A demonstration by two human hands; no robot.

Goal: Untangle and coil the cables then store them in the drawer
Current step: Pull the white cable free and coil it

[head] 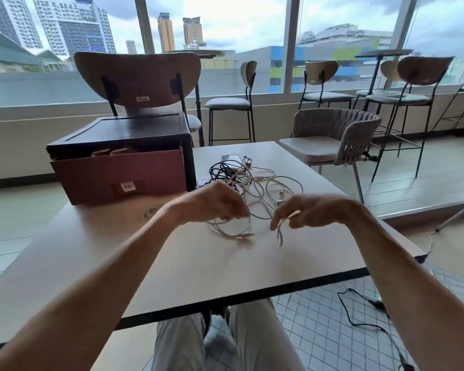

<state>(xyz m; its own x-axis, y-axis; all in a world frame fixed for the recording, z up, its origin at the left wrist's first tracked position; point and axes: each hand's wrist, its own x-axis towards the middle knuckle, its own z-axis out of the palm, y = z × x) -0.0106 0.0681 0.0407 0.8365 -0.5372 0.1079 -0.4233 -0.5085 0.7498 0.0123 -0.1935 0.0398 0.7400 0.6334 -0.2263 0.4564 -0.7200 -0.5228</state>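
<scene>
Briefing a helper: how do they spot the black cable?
On the pale square table, look right of the reddish-brown drawer in the dark box. The thin black cable loops at the tangle's far-left edge, the only dark one among whitish cables.

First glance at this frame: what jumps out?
The left hand and right hand each pinch a white cable over the table's middle. Just behind lies the tangle of black and white cables. At far left a dark box holds a reddish drawer, pulled partly open.
</scene>
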